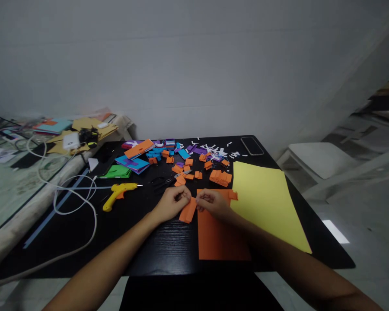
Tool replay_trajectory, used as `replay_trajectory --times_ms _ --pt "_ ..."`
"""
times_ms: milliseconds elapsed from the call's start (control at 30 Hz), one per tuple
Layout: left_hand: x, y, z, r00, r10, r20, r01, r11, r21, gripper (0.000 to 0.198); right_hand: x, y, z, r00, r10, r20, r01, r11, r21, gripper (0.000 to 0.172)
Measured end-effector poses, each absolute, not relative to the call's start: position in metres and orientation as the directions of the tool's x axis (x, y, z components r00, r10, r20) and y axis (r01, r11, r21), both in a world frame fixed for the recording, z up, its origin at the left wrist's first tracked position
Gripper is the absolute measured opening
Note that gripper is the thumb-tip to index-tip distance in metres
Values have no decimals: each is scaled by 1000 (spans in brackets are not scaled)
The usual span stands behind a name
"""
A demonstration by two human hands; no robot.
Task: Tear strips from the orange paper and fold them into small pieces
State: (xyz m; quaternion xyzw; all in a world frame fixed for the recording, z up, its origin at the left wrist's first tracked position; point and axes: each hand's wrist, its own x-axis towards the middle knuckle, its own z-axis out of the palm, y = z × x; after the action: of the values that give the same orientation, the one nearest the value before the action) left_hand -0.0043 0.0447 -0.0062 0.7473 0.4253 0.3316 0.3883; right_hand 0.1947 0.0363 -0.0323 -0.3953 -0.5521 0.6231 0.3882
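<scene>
My left hand and my right hand meet over the middle of a black table. Both pinch the top edge of a small folded orange paper strip, which hangs between them. My right hand rests above a larger orange sheet lying flat on the table. Several small folded orange pieces lie just beyond my hands, with black scissors beside them.
A big yellow sheet lies right of the orange one. A yellow glue gun with a white cable sits at the left. Blue, purple and green paper scraps and a phone are farther back. A white chair stands at the right.
</scene>
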Motion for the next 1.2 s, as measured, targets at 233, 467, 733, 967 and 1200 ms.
replay_trajectory --times_ms 233,467,733,967,1200 --pt "-5 43 -4 462 871 168 412 -378 829 15 194 36 -34 -389 918 -70 -46 -96 -994 27" --pt "-4 41 -3 543 828 137 402 -400 823 11 192 35 -34 -431 899 -78 -36 -104 -994 23" --pt "-9 47 2 551 824 132 368 -383 848 11 198 39 -28 -425 904 -58 19 -55 -998 20" --pt "-15 52 0 548 825 136 361 -380 851 12 200 39 -23 -395 917 -54 13 -54 -998 15" --pt "-11 48 1 596 788 155 363 -436 823 13 198 37 -27 -433 898 -80 1 -88 -996 12"
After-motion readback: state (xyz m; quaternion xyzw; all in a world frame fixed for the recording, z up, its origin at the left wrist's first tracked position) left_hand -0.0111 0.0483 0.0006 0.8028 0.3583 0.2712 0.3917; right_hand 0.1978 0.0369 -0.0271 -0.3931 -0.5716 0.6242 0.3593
